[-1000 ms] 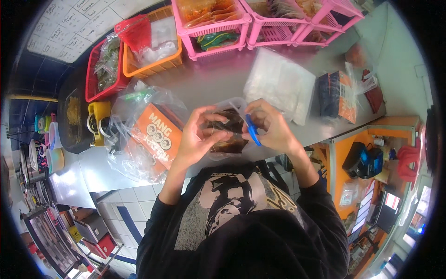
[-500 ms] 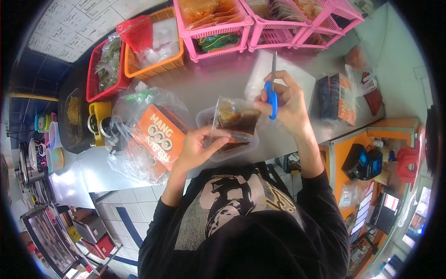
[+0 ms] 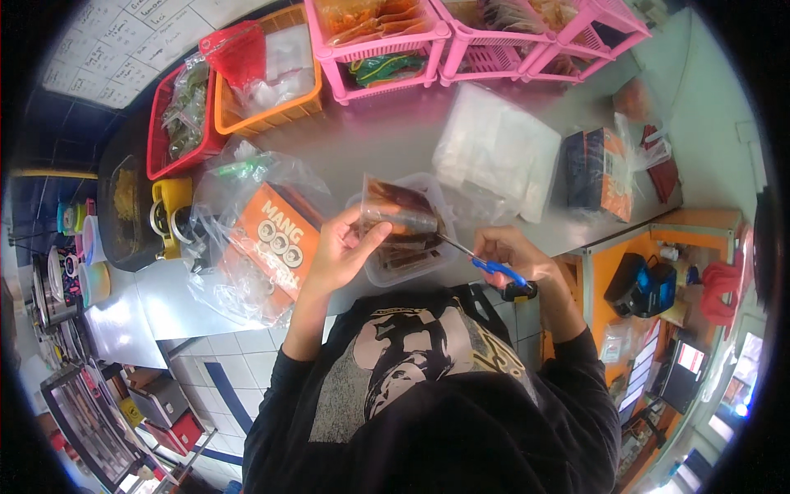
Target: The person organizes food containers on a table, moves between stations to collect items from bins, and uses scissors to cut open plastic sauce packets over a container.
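My left hand (image 3: 344,251) holds up a clear packet of brown food (image 3: 401,209) over a clear plastic tub (image 3: 401,262) on the grey counter. My right hand (image 3: 512,253) grips blue-handled scissors (image 3: 479,258), with the blades pointing left at the packet's lower right corner. Whether the blades touch the packet I cannot tell. The tub holds more brown pieces.
An orange box in a clear bag (image 3: 267,241) lies left of my left hand. A stack of clear bags (image 3: 498,152) and a dark and orange box (image 3: 599,169) lie to the right. Pink (image 3: 387,41), orange (image 3: 271,111) and red baskets (image 3: 160,144) line the counter's far side. A yellow mug (image 3: 169,206) stands at left.
My right hand came down from above the counter with the scissors and now points the blades at the packet. My left hand has raised the packet slightly over the tub.
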Available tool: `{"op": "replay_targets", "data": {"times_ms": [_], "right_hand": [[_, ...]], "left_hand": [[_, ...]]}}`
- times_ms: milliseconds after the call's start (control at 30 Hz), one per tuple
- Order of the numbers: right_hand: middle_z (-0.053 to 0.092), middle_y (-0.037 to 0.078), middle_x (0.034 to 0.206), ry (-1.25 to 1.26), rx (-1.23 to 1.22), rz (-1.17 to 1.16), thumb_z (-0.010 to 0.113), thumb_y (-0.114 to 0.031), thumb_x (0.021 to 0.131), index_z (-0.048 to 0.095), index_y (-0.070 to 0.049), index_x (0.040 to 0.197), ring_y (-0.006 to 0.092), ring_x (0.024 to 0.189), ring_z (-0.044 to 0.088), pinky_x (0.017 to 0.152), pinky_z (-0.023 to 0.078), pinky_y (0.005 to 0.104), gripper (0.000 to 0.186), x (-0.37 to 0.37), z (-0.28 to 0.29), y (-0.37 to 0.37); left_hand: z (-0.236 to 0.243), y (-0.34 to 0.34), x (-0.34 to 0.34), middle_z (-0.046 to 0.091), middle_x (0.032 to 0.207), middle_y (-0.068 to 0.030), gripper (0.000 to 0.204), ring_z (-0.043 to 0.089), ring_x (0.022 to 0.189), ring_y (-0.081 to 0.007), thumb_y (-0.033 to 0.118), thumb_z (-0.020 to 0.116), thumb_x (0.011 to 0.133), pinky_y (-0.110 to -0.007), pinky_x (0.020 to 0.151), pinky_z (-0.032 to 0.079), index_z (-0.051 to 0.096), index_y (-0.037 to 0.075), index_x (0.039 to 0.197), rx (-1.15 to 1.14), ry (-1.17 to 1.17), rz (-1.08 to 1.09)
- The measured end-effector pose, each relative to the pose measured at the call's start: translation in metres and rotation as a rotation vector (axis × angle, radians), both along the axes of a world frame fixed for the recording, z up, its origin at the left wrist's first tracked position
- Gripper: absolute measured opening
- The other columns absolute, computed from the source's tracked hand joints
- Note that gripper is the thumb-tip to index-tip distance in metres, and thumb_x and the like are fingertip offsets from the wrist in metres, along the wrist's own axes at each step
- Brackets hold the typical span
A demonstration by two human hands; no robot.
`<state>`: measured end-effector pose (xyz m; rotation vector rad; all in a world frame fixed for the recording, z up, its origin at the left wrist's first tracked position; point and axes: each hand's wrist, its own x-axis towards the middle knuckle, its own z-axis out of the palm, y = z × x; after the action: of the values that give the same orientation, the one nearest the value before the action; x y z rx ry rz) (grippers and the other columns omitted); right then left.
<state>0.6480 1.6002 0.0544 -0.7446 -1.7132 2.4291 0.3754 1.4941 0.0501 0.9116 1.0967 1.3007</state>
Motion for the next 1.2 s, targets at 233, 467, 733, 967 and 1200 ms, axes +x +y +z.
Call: {"op": "replay_targets", "data": {"times_ms": [233, 467, 733, 967, 1200], "right_hand": [[0.052, 0.004, 0.063, 0.099, -0.050, -0.020, 0.079, -0.019, 0.068, 0.051, 0.002, 0.087, 0.0075, 0.048, 0.049, 0.038, 0.037, 0.0198, 0.040, -0.012, -0.006, 0.011], [0.056, 0.005, 0.068, 0.014, 0.040, 0.034, 0.081, -0.023, 0.062, 0.052, 0.004, 0.085, 0.0067, 0.055, 0.051, 0.045, 0.039, 0.0190, 0.046, -0.020, -0.003, 0.021], [0.059, 0.008, 0.071, -0.048, 0.078, 0.101, 0.075, -0.008, 0.063, 0.053, 0.004, 0.085, 0.0092, 0.055, 0.057, 0.046, 0.044, 0.0193, 0.034, -0.021, -0.001, 0.028], [0.051, -0.002, 0.063, 0.024, 0.024, 0.135, 0.076, 0.000, 0.066, 0.054, -0.001, 0.083, 0.0010, 0.056, 0.044, 0.044, 0.032, 0.0165, 0.028, -0.026, 0.003, 0.031], [0.051, -0.002, 0.063, -0.015, 0.166, 0.227, 0.075, 0.001, 0.066, 0.053, -0.001, 0.082, 0.0009, 0.056, 0.044, 0.045, 0.032, 0.0169, 0.027, -0.035, 0.009, 0.036]], "left_hand": [[0.003, 0.004, 0.002, 0.060, 0.107, -0.0072, 0.023, 0.058, 0.091, -0.0100, 0.004, 0.057, 0.087, -0.021, 0.079, 0.044, 0.057, -0.001, 0.109, 0.045, 0.045, -0.046], [0.001, 0.004, 0.001, 0.059, 0.107, -0.0074, 0.024, 0.058, 0.092, -0.0103, 0.004, 0.056, 0.087, -0.022, 0.080, 0.044, 0.056, -0.001, 0.110, 0.047, 0.066, -0.058], [0.006, 0.004, 0.001, 0.059, 0.106, -0.0077, 0.023, 0.059, 0.091, -0.0112, 0.004, 0.056, 0.087, -0.022, 0.080, 0.045, 0.056, -0.001, 0.110, 0.034, 0.070, -0.088], [0.009, 0.005, 0.005, 0.062, 0.101, -0.0058, 0.023, 0.060, 0.092, -0.0120, 0.001, 0.055, 0.087, -0.022, 0.080, 0.046, 0.057, -0.001, 0.110, 0.041, 0.119, -0.141], [-0.007, 0.002, 0.007, 0.061, 0.084, -0.0007, 0.021, 0.050, 0.069, -0.0026, 0.005, 0.060, 0.085, -0.018, 0.057, 0.042, 0.057, -0.002, 0.104, 0.012, 0.274, -0.139]]}}
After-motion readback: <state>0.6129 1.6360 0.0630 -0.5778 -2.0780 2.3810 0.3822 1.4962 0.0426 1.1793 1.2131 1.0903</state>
